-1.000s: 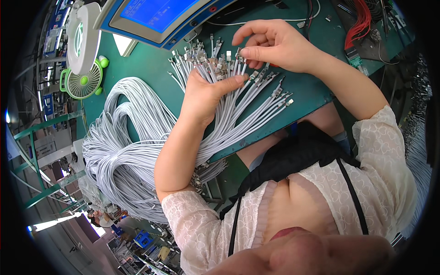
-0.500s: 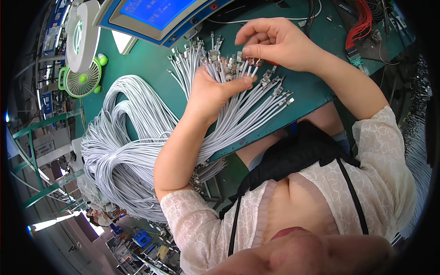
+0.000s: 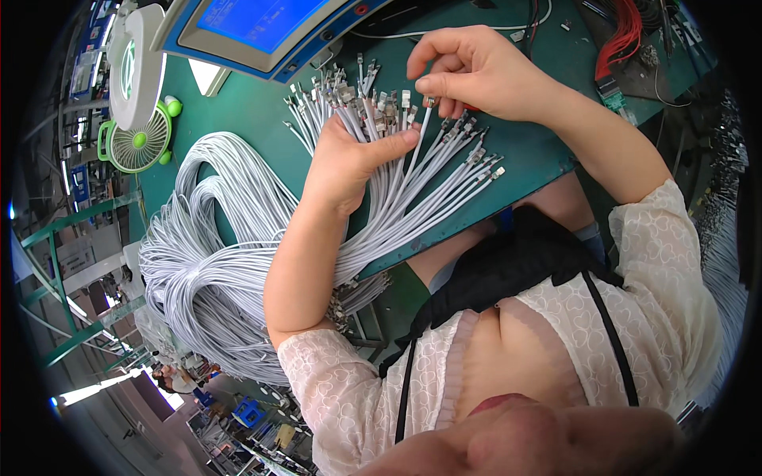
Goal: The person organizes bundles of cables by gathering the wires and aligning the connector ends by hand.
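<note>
A large bundle of light grey cables (image 3: pixel 262 252) with small connectors on their ends lies across the green table. My left hand (image 3: pixel 347 163) is wrapped round part of the bundle close to the connector ends, its thumb laid across the cables. At the far side, my right hand (image 3: pixel 482 75) pinches the connector end of a single cable (image 3: pixel 423 131), drawn a little apart from the others. Its fingertips partly cover that connector. Other loose cable ends (image 3: pixel 476 163) fan out to the right of my left hand. Something red, mostly hidden, shows beneath my right hand.
A tester with a blue screen (image 3: pixel 266 32) stands at the far edge. Left of it are a magnifier lamp (image 3: pixel 136 67) and a small green fan (image 3: pixel 140 141). Red wires (image 3: pixel 621 36) joined to a green board (image 3: pixel 613 97) lie at the far right. The table's near edge (image 3: pixel 508 208) borders my lap.
My left hand has shifted slightly left with the bundle. One cable now stands separate, its end at my right fingertips; the right hand has barely moved.
</note>
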Tool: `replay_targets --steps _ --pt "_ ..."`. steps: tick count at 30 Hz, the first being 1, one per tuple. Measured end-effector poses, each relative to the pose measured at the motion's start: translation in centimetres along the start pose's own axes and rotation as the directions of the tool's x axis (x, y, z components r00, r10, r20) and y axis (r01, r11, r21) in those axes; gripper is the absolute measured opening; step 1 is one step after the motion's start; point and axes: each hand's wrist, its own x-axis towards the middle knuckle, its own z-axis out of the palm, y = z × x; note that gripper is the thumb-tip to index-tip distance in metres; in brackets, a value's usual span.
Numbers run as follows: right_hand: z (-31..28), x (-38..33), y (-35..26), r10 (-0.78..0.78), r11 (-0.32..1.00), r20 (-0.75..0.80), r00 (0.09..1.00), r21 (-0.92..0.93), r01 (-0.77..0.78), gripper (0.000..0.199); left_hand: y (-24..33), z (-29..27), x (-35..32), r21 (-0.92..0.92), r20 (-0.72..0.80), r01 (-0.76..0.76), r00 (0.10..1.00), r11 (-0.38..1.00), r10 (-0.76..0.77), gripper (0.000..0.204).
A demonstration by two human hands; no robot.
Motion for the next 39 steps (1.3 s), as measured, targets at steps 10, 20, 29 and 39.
replay_targets --steps 10,20,29,39 --pt "0.3 0.2 0.5 0.002 1.000 0.159 0.987 -0.021 0.001 0.028 -0.1 0.2 -0.2 -0.018 0.019 0.049 0.999 0.999 -0.049 0.032" --pt "0.1 0.4 1.1 -0.113 0.993 0.109 0.988 -0.006 0.114 0.021 -0.2 0.2 -0.1 -0.032 0.045 0.057 0.997 0.998 -0.055 0.031" --pt "0.1 0.6 1.5 -0.076 0.997 0.106 0.991 0.031 0.073 0.019 -0.2 -0.2 0.0 -0.007 0.055 0.063 0.996 0.998 -0.063 0.035" --pt "0.3 0.4 1.2 -0.034 0.999 0.203 0.979 0.013 0.032 0.025 -0.1 -0.3 0.3 0.038 -0.023 0.046 0.999 0.998 -0.045 0.038"
